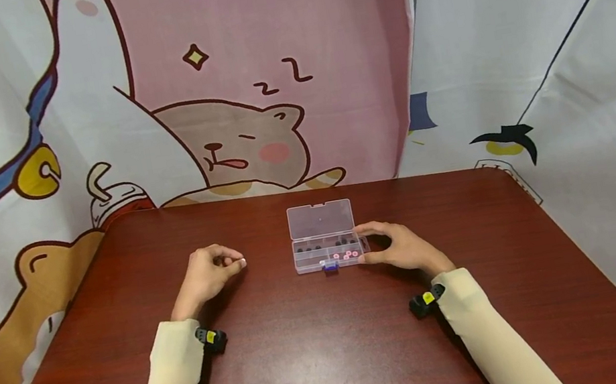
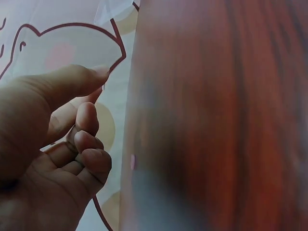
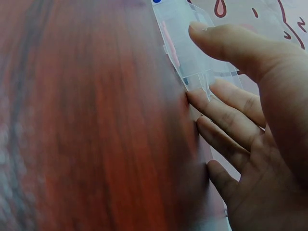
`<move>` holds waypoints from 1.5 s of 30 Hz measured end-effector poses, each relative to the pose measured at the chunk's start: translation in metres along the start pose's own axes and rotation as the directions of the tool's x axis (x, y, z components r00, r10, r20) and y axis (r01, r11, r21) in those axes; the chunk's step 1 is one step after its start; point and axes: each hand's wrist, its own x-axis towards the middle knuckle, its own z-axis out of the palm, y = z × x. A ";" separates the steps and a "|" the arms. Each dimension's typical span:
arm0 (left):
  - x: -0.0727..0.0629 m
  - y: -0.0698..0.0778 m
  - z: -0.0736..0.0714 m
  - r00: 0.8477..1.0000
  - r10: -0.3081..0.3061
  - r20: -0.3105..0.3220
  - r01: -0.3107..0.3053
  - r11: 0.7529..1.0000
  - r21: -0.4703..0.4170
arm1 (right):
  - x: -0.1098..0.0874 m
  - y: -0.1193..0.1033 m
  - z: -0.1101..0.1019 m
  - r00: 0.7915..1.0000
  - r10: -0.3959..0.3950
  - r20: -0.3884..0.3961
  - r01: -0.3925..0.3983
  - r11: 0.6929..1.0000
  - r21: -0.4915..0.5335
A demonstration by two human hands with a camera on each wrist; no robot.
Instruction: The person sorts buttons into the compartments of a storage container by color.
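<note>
A clear plastic compartment box [image 1: 309, 263] stands on the table with its lid [image 1: 320, 220] raised at the back. Several black beads [image 1: 309, 249] lie in its rear row; several pink beads [image 1: 346, 255] are in the front right. My right hand [image 1: 406, 247] holds the box by its right end, thumb at the front corner, fingers behind. To the left, my left hand [image 1: 208, 275] is raised over the table, thumb and forefinger pinching a small whitish piece [image 1: 243, 263], its other fingers curled. Most of that piece is hidden by the fingertips.
The brown table [image 1: 311, 354] reaches back to a cartoon-printed curtain [image 1: 344, 43]. A blue latch [image 1: 330, 269] sticks out at the front of the box. In the left wrist view, a small pink thing [image 2: 133, 161] shows near the table's surface.
</note>
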 end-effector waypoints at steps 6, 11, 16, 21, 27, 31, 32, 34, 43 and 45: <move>0.005 0.014 0.006 0.999 0.022 0.030 -0.022 1.000 -0.002 | -0.001 0.001 0.000 1.000 -0.002 -0.003 0.002 1.000 0.002; 0.009 0.024 0.011 0.998 0.037 0.051 -0.037 0.999 0.000 | 0.000 0.000 0.000 1.000 0.001 -0.004 -0.001 1.000 0.005; 0.012 0.032 0.018 0.996 0.061 0.067 -0.060 0.998 -0.008 | 0.001 0.001 0.000 1.000 -0.003 -0.009 0.003 1.000 0.003; 0.018 0.038 0.025 0.993 0.078 0.085 -0.077 0.997 -0.022 | 0.002 0.001 0.000 1.000 -0.005 -0.005 0.005 1.000 0.009; 0.022 0.048 0.036 0.990 0.097 0.101 -0.095 0.995 -0.027 | 0.002 0.003 -0.002 1.000 -0.002 -0.003 0.002 1.000 -0.003; 0.022 0.055 0.041 0.987 0.122 0.108 -0.118 0.992 -0.035 | 0.002 0.002 0.000 1.000 -0.003 0.001 0.003 1.000 -0.001; 0.022 0.057 0.042 0.986 0.127 0.111 -0.123 0.991 -0.041 | 0.002 0.001 0.000 1.000 -0.002 0.001 0.002 1.000 0.002; 0.023 0.061 0.044 0.984 0.137 0.117 -0.131 0.990 -0.058 | 0.001 0.001 0.001 1.000 -0.004 0.003 0.004 1.000 0.002; 0.024 0.076 0.053 0.975 0.184 0.123 -0.171 0.979 -0.112 | 0.003 0.003 0.001 1.000 0.003 0.000 -0.003 1.000 0.009; 0.025 0.079 0.056 0.973 0.198 0.116 -0.185 0.975 -0.120 | 0.003 0.003 0.000 1.000 0.009 0.002 -0.009 1.000 0.010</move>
